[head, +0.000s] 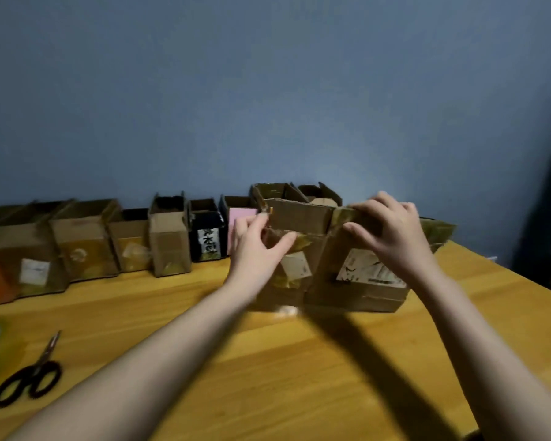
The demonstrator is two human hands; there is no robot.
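both bare forearms reach forward; left hand [257, 247] pinches with thumb and curled fingers, right hand [392, 234] grips, fingers curled over.

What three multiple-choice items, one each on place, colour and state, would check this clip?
1. Where are the scissors? A in a box; B on the table, at far left; C on the floor.
2. Wall colour? A blue; B white; C green.
3. The nearest cardboard box is: A untouched; B crushed flat; C held by the left hand and right hand.
B: they lie on the wood at left. A: the wall is plainly blue. C: both grip its top.
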